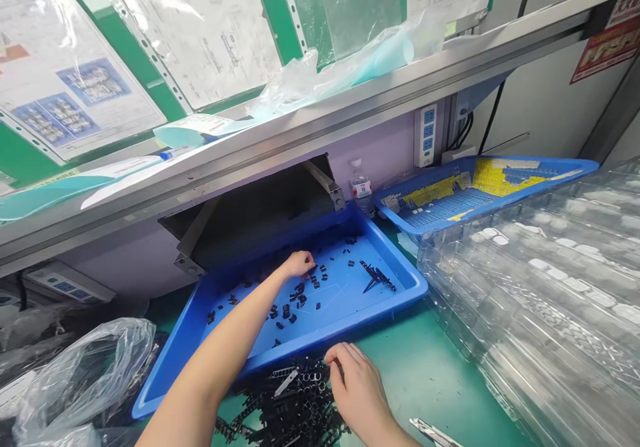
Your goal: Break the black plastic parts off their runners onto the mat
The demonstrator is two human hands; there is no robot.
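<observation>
My left hand (300, 263) reaches into the blue tray (320, 332), its fingers pinched together low over the tray floor. Whatever sits between those fingertips is too small to make out. Small black plastic parts (300, 293) lie scattered around it. Toward the tray's right side rest black sprue-like strips (376, 277). My right hand (357, 387) is in front of the tray, fingers curled together, at the right edge of a pile of black plastic frames (300, 407). Its fingertips partly hide what they touch. A slim silver tool (286, 381) lies on the pile.
Stacked clear plastic trays (540, 287) fill the right side. Behind them sits a blue basket (460, 210), beside a water bottle (361, 185). Clear plastic bags (95, 367) lie at left. A metal shelf edge (300, 133) crosses above; another silver tool (434, 431) lies near the front.
</observation>
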